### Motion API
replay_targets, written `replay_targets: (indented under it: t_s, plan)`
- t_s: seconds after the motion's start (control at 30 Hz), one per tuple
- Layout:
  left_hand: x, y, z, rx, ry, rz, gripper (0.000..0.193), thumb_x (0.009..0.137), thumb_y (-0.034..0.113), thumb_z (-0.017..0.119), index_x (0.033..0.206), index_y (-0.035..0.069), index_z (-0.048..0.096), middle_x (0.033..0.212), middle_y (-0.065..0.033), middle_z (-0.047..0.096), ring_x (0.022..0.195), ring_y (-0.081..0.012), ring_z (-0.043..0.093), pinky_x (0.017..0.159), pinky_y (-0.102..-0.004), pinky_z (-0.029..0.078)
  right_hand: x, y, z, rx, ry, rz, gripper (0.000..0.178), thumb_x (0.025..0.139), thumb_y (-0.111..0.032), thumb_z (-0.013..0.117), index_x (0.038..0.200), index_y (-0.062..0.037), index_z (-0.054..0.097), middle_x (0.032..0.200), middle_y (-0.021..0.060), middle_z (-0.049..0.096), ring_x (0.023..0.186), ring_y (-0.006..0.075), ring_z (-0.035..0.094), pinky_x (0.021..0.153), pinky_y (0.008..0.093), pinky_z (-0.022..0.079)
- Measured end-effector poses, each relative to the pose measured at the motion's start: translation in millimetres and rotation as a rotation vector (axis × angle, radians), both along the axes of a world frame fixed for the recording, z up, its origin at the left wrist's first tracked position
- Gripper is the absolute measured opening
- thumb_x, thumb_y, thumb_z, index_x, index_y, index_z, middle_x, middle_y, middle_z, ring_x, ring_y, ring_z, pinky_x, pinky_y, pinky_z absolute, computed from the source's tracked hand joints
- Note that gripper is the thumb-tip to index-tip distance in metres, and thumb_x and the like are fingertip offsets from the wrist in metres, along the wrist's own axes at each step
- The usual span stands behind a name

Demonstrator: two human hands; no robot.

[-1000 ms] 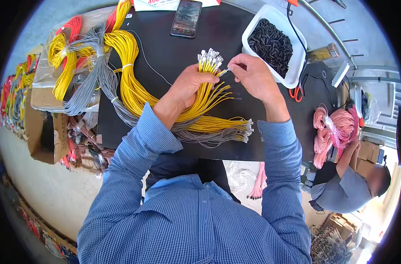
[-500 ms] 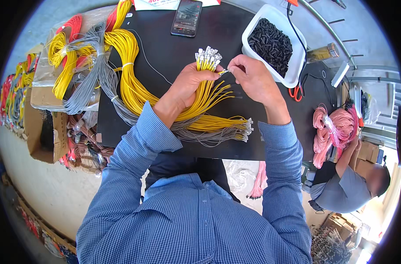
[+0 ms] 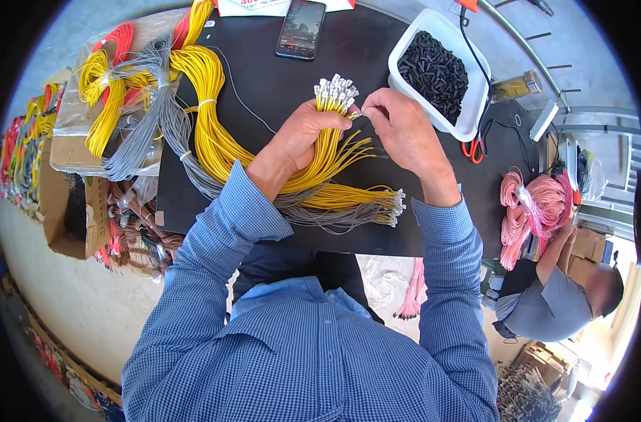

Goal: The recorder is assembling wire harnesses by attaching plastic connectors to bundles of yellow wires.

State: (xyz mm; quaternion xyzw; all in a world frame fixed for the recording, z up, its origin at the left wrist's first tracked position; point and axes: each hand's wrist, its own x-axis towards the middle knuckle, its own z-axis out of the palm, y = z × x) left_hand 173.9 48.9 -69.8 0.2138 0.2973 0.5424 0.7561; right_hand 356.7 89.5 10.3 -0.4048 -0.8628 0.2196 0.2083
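My left hand (image 3: 300,135) is closed round a bunch of yellow wires (image 3: 327,145), just below the white connectors (image 3: 336,93) at their ends. Close beside it, my right hand (image 3: 402,129) pinches the tip of a single yellow wire that sticks out from the bunch; its fingertips partly hide that end. Below both hands, more yellow wires (image 3: 359,195) and grey wires (image 3: 320,215) lie on the black table, their white-tipped ends pointing right. The long yellow bundle (image 3: 206,105) runs back to the far left, with a grey bundle (image 3: 167,116) beside it.
A white tub (image 3: 479,84) of small black sleeves (image 3: 433,74) stands at the far right, red-handled scissors (image 3: 473,149) near it. A phone (image 3: 300,29) lies at the back. Pink wire coils (image 3: 524,204) hang right of the table (image 3: 264,77); a person (image 3: 556,299) sits beyond.
My right hand has shifted slightly, and its fingers now cover more of the wire's tip. The left hand keeps its hold on the yellow wires.
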Motion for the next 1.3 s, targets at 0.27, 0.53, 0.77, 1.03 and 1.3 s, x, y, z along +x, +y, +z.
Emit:
replay_targets:
  t_s: [0.27,0.53,0.77,1.03,1.3]
  plan:
    - [-1.9,-0.9,2.5,0.03,0.002,-0.001,0.022,0.081,-0.001,0.069,0.103,-0.001,0.071,0.091,-0.005,0.069,0.08,-0.0132,0.062,0.075,-0.0275,0.05,-3.1,-8.1,0.6,0.076,0.045,0.007,0.006,0.09,-0.002,0.063,0.095,0.0013,0.062,0.084,0.0153,0.062,0.076,0.0322,0.061,0.07,0.0391,0.049]
    - [-4.1,-0.6,-2.9,0.033,-0.002,0.027,0.021,0.082,-0.003,0.066,0.102,-0.002,0.071,0.095,-0.0054,0.069,0.086,-0.0132,0.063,0.08,-0.0275,0.049,-5.0,-11.5,2.7,0.119,0.032,0.043,0.006,0.09,0.001,0.063,0.095,0.0008,0.058,0.087,0.0152,0.06,0.079,0.034,0.06,0.071,0.0411,0.048]
    - [-6.4,0.7,1.2,0.06,-0.007,0.023,0.02,0.082,-0.002,0.067,0.102,-0.002,0.071,0.09,-0.0048,0.069,0.078,-0.0118,0.062,0.072,-0.0257,0.05,-6.9,-12.6,3.9,0.199,0.011,0.027,0.009,0.09,0.003,0.062,0.096,-0.0004,0.056,0.088,0.015,0.058,0.079,0.0351,0.06,0.07,0.0416,0.048]
    - [-9.3,4.4,-8.5,0.076,-0.047,-0.037,0.023,0.081,0.004,0.07,0.102,-0.002,0.07,0.083,-0.0074,0.067,0.072,-0.0156,0.06,0.07,-0.0282,0.05,-2.2,-4.4,4.2,0.264,0.008,0.144,0.012,0.09,0.001,0.064,0.098,-0.0022,0.055,0.09,0.0133,0.056,0.08,0.0347,0.06,0.067,0.0411,0.049]
    - [-6.4,1.8,-5.8,0.055,-0.037,0.017,0.022,0.082,0.003,0.073,0.104,-0.002,0.071,0.085,-0.0053,0.069,0.071,-0.0119,0.063,0.066,-0.0253,0.05,-2.1,3.7,1.2,0.216,0.022,0.13,0.013,0.089,0.001,0.066,0.098,-0.0013,0.058,0.09,0.0128,0.058,0.079,0.0325,0.061,0.069,0.04,0.049]
